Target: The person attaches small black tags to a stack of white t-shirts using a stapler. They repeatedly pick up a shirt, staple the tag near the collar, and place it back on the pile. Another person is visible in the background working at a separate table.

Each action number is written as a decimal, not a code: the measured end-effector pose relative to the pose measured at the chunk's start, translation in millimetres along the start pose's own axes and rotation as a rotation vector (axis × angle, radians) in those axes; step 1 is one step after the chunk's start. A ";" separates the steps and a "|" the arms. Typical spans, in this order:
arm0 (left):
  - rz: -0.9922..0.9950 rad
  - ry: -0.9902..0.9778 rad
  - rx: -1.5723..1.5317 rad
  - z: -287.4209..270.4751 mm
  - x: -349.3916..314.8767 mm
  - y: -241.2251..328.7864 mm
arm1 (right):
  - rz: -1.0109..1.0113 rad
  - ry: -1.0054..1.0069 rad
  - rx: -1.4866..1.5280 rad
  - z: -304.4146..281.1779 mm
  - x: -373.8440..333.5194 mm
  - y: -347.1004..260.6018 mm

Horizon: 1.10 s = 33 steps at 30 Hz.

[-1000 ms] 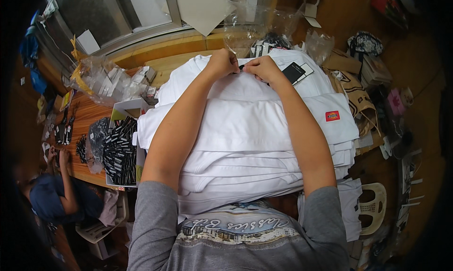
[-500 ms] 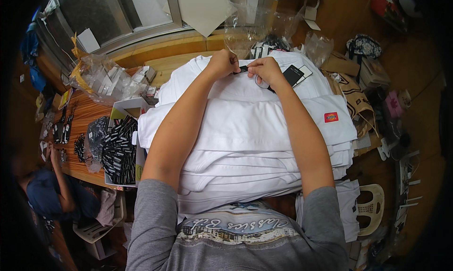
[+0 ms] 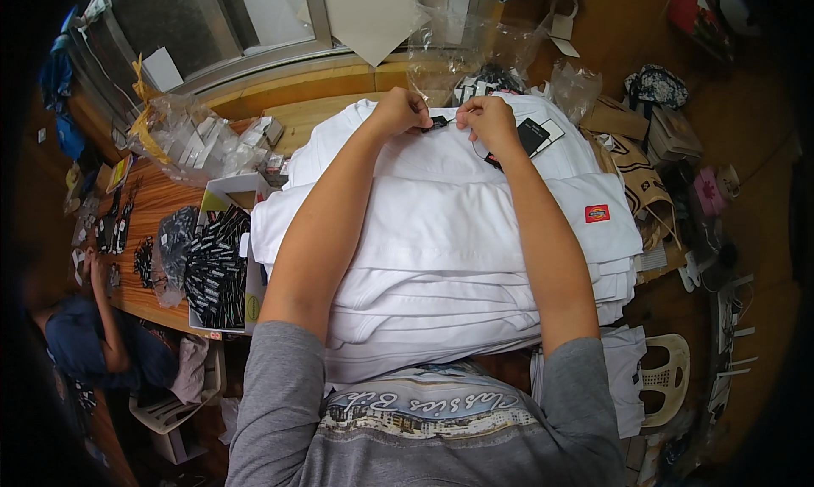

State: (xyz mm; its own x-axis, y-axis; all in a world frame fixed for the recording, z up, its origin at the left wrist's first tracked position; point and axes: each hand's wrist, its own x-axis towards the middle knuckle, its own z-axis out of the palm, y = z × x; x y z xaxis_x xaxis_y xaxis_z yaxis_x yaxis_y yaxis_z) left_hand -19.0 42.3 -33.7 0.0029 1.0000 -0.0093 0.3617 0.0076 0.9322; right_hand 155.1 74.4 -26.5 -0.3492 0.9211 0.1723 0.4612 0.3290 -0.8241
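A tall stack of folded white shirts (image 3: 441, 224) fills the middle, with a small red label (image 3: 597, 213) on one fold. At its far end my left hand (image 3: 400, 114) is closed in a pinch on a small black tag piece (image 3: 437, 122) lying over the white cloth. Just to the right, my right hand (image 3: 489, 124) pinches a thin tag string close to that piece. A loop of the string hangs below the right hand's fingers. Beside that hand rest a black hang tag (image 3: 532, 136) and a white tag (image 3: 554, 130), partly overlapping.
On the left stands a box (image 3: 248, 258) full of black strips, beside a dark plastic bag (image 3: 176, 241). A clear bag (image 3: 191, 139) with small packs lies farther back. Another person (image 3: 85, 343) sits at far left. Brown paper bags (image 3: 640, 169) and a chair (image 3: 667, 377) are right.
My right hand has moved slightly right, away from the left hand, widening the gap between them. The left hand keeps its pinch almost in place.
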 end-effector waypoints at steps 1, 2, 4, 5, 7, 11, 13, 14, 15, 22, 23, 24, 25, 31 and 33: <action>-0.017 -0.023 -0.030 -0.8 -0.5 1.0 | -0.002 0.013 -0.012 -0.6 -0.9 -2.6; -0.022 -0.025 -0.051 -1.0 -0.9 0.9 | -0.057 0.043 -0.050 0.3 -0.7 -1.6; -0.031 -0.030 -0.094 -1.0 -2.0 1.9 | -0.167 0.104 -0.126 3.8 1.1 4.0; -0.037 -0.029 -0.089 -0.7 -2.1 3.0 | -0.154 0.079 -0.123 5.7 3.4 7.0; -0.049 -0.029 -0.080 0.2 -1.7 4.4 | -0.128 0.028 -0.118 10.6 8.9 13.8; -0.033 -0.006 -0.125 -0.3 0.8 0.4 | -0.072 -0.075 0.049 17.6 7.1 13.6; -0.039 0.004 -0.136 -0.6 0.3 0.4 | 0.024 -0.165 0.189 12.5 -0.8 3.3; -0.039 0.014 -0.136 -0.4 -0.3 0.8 | 0.092 -0.230 0.229 10.2 -2.1 0.3; -0.038 0.025 -0.137 0.0 -1.0 1.1 | 0.160 -0.296 0.268 7.5 -2.8 -1.5; -0.048 -0.032 -0.057 -1.0 -1.5 4.7 | 0.386 -0.574 0.440 4.8 -9.4 -8.4; -0.025 -0.032 -0.004 -0.9 -0.1 2.6 | 0.404 -0.610 0.445 4.2 -9.0 -8.5; -0.001 -0.031 0.050 -0.3 1.6 -0.6 | 0.423 -0.645 0.449 3.2 -9.1 -9.8; 0.023 -0.032 0.104 0.3 2.3 -1.6 | 0.442 -0.679 0.454 2.3 -9.1 -10.3; -0.010 -0.056 -0.067 1.4 -5.7 8.5 | 0.570 -0.640 0.766 5.2 -1.5 2.9; -0.052 0.048 -0.042 -2.2 -5.9 4.9 | 0.564 -0.569 0.784 6.3 -3.2 -1.3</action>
State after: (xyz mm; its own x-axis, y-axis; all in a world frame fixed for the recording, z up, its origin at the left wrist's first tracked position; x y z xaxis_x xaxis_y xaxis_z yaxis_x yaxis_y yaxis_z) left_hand -19.3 36.4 -28.3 -0.0600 0.9973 -0.0415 0.3205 0.0586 0.9454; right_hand 150.5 69.7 -29.4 -0.6671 0.6015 -0.4395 0.0997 -0.5125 -0.8529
